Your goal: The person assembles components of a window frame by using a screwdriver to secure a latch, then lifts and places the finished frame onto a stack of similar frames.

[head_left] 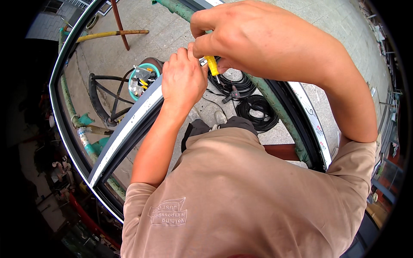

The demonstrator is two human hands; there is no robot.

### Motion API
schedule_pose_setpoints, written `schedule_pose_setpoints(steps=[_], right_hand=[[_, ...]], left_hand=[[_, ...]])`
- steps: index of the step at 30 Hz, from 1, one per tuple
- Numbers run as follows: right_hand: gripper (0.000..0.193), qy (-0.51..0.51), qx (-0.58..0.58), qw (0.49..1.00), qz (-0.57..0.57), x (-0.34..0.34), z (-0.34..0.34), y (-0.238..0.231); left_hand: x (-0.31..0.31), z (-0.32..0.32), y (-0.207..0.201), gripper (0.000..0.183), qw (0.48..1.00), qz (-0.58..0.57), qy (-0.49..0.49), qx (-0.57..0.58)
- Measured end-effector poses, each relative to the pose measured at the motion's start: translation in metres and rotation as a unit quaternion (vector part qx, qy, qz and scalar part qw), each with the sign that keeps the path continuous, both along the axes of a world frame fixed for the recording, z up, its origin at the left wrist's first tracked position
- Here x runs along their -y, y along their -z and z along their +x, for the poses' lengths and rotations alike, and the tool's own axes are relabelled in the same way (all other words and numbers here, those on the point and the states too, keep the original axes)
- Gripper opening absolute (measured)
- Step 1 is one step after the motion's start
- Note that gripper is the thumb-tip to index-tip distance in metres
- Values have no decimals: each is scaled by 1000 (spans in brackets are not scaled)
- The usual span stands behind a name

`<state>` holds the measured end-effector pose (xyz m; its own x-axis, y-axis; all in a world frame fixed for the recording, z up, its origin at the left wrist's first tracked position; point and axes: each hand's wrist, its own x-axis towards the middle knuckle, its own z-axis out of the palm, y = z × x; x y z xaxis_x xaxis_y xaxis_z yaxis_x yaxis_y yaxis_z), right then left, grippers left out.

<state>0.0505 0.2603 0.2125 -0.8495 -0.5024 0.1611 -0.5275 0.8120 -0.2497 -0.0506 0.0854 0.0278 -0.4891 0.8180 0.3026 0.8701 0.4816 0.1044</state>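
My right hand (241, 34) is bent over the bar at the top centre. Its fingers are closed around a yellow-handled screwdriver (212, 65), whose thin metal shaft points down toward me. Beside it my left hand (184, 77) is closed over the edge of a white and grey metal frame (129, 118), knuckles up. The two hands meet at the fingertips. A small shiny metal piece (203, 61) shows between them, too covered to make out. What the tool touches is hidden.
Green-wrapped pipes (275, 101) support the frame. Below it, a teal basin (133, 91) holds small tools and bags near a round metal stand (93, 101). Black cable coils (258, 114) and a power drill (232, 93) lie on the paved floor. A yellow pole (109, 33) stands farther left.
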Motion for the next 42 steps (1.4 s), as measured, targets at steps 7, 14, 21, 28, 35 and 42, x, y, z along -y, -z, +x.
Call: schedule_pose_setpoints(steps=[7, 14, 21, 28, 35, 42], right_hand=[[15, 122, 135, 982, 59, 16, -12, -10], [15, 41, 90, 995, -8, 1, -8, -4], [20, 58, 50, 996, 36, 2, -6, 1], [27, 213, 0, 976, 42, 17, 1, 33], [23, 77, 21, 992, -101, -5, 2, 13], [25, -43, 119, 983, -131, -8, -1, -16]], left_hand=[[1, -3, 4, 53, 999, -39, -5, -10], [-1, -1, 4, 49, 1000, 6, 3, -13], [-2, -1, 5, 54, 1000, -13, -19, -4], [-2, -3, 4, 55, 998, -57, -12, -23], [-1, -1, 3, 52, 1000, -7, -11, -17], [-1, 0, 1, 57, 1000, -24, -13, -7]])
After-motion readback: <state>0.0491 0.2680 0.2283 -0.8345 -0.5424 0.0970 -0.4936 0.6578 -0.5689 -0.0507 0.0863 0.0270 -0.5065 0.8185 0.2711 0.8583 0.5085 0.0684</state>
